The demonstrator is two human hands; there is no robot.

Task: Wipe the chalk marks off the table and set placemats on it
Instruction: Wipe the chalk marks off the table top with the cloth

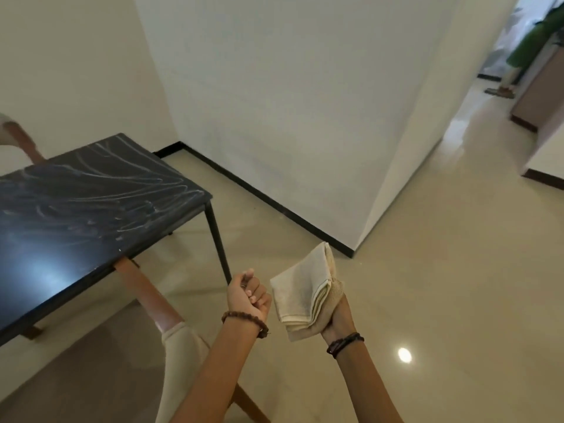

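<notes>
A black table (91,203) stands at the left, its top smeared with white chalk marks (128,184) over the far half. My right hand (337,315) grips a folded cream cloth (308,288) in the air, to the right of the table and clear of it. My left hand (248,297) is beside the cloth with its fingers curled into a loose fist, holding nothing that I can see. No placemats are in view.
A wooden chair with a cream seat (171,340) is tucked at the table's near edge, and another chair back (18,135) shows at far left. A white wall corner (357,245) juts out ahead. Glossy tiled floor (427,270) runs right toward a hallway.
</notes>
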